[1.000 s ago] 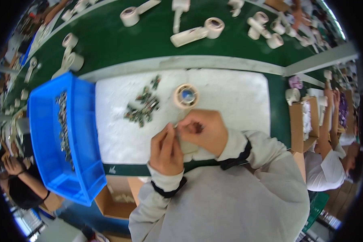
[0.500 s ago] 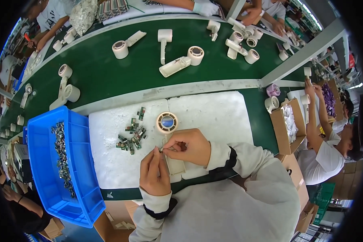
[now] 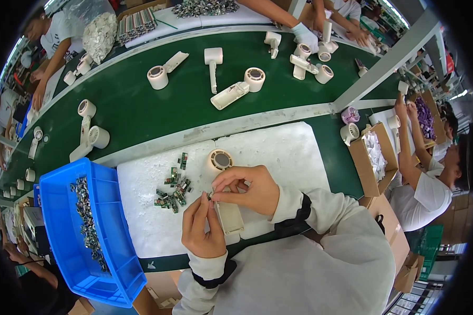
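A cream handheld fan lies on the white foam mat (image 3: 268, 152), its round head (image 3: 220, 159) pointing away from me and its open handle shell (image 3: 229, 218) toward me. Over the handle, my left hand (image 3: 202, 226) pinches a small circuit board (image 3: 210, 196) between thumb and fingertips. Against the same board, my right hand (image 3: 249, 191) has thumb and index finger closed, perhaps on a thin wire; the fingers hide most of it. Just left of the fan lies a loose pile of small green circuit boards (image 3: 176, 191).
A blue bin (image 3: 102, 220) with many circuit boards stands at the left. Beyond the mat, a green conveyor belt (image 3: 184, 113) carries several cream fans (image 3: 231, 94). A cardboard box (image 3: 370, 163) of white pieces sits at the right. Co-workers sit across and at the right.
My view has shifted slightly. My right fingers have lifted a little at the board, while my left hand stays put. Across the belt, a gloved hand has reached toward the fans.
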The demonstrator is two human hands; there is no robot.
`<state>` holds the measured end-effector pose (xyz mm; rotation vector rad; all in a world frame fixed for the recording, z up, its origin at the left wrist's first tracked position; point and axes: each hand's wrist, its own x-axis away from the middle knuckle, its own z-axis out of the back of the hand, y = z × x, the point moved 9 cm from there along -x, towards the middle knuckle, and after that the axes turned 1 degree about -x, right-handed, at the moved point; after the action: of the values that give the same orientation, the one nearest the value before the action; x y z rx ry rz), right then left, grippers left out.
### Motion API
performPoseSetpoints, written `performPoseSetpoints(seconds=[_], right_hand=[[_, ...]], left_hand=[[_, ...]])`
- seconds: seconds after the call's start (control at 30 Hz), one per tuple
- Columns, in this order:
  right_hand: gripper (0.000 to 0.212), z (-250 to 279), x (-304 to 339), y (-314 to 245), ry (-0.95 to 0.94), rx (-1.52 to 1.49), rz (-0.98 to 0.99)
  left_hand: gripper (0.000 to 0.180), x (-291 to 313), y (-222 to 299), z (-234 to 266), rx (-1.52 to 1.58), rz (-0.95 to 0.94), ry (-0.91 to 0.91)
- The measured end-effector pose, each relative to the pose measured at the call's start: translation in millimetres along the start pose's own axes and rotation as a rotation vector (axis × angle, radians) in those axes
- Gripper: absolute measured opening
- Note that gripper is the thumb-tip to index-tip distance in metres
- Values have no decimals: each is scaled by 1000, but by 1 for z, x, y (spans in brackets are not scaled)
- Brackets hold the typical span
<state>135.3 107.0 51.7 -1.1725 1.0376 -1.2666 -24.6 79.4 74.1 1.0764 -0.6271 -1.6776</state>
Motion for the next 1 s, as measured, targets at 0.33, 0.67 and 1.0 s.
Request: performPoseSetpoints(seconds=[0.33,0.67,1.0], right_hand=[[26,7,3,4,37,-103,2],[35,135,-27,-1,96,-456,31],[28,342,-95,37,479,461,204]], left_hand=[[35,-6,9,-10,-28,-50,-12],[47,-61,6,17,-118,-142,-67],[28,-49,-69,33,-541,-89,-164]])
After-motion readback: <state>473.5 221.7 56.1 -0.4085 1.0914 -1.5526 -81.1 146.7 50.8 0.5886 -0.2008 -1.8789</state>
